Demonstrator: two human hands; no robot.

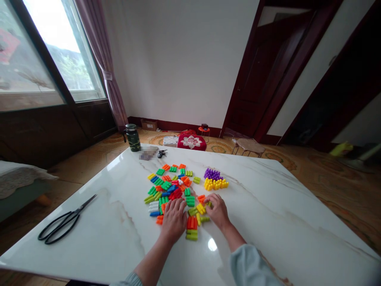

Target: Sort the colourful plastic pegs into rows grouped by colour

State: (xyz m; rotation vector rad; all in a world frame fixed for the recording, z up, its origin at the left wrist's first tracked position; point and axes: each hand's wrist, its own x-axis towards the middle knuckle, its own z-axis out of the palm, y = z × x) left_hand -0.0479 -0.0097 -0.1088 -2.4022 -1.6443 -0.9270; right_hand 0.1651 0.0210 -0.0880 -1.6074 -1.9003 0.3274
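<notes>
- Your two hands are at one pile of coloured plastic pieces (pixel 175 194) mid-table, too many to count.
- Left hand (pixel 174 218): fingers loosely curled over the near edge; any grip is hidden.
- Right hand (pixel 217 208): fingers bent at the right edge; you can't tell whether they grip.
- Two groups beyond it: purple pieces (pixel 212 174), yellow pieces (pixel 216 184).
- One pair of scissors (pixel 67 220), one bottle (pixel 132 139).

No text, number or sign can be read. The flask (pixel 133 140) may bear a small mark, too faint to make out; the item (pixel 148 153) beside it is pixelated.
</notes>
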